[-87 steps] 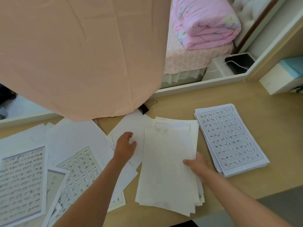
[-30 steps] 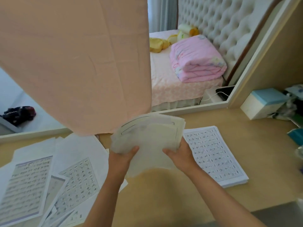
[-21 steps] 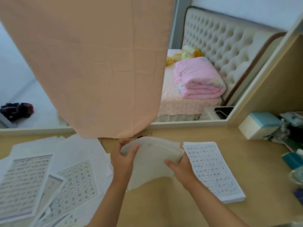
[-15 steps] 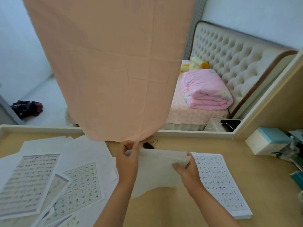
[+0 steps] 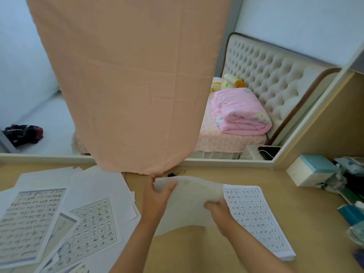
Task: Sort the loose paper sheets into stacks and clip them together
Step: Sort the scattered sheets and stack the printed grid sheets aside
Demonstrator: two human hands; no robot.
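Your left hand (image 5: 157, 196) grips the far left corner of the thin sheet bundle (image 5: 189, 205), thumb on top. Your right hand (image 5: 217, 210) curls over its right edge. The two-sided hold, over the desk (image 5: 307, 209) between the loose sheets (image 5: 59, 213) and the squared printed stack (image 5: 256, 219), probably serves to align the edges. The binder clip (image 5: 175, 173) lies just behind, near for clamping

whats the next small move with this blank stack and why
Probably tap the blank stack on the desk to square it: left hand and right hand grip its sides, its bottom edge looks uneven, and the binder clip lies just behind.
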